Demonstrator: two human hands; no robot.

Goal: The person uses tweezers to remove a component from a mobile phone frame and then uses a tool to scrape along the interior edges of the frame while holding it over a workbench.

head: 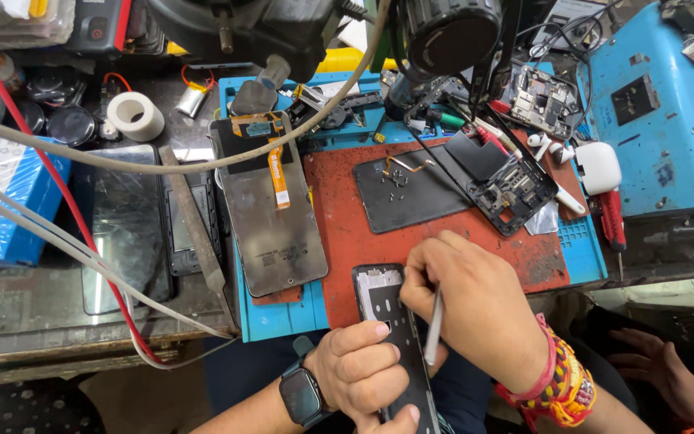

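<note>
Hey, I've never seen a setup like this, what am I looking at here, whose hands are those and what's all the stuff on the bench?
This is one picture from a camera on a person's head, looking down at their own two hands over a cluttered repair bench. The left hand, with a smartwatch, grips a phone frame. The right hand holds a thin tool against it. On the red mat lie a phone screen, face down, a dark back cover and a circuit board. Another person's hand shows at lower right.

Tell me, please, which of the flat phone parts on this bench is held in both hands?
The black phone frame at the mat's near edge: the left hand grips it, the right hand works a thin metal tool there. The grey display panel lies untouched.
</note>
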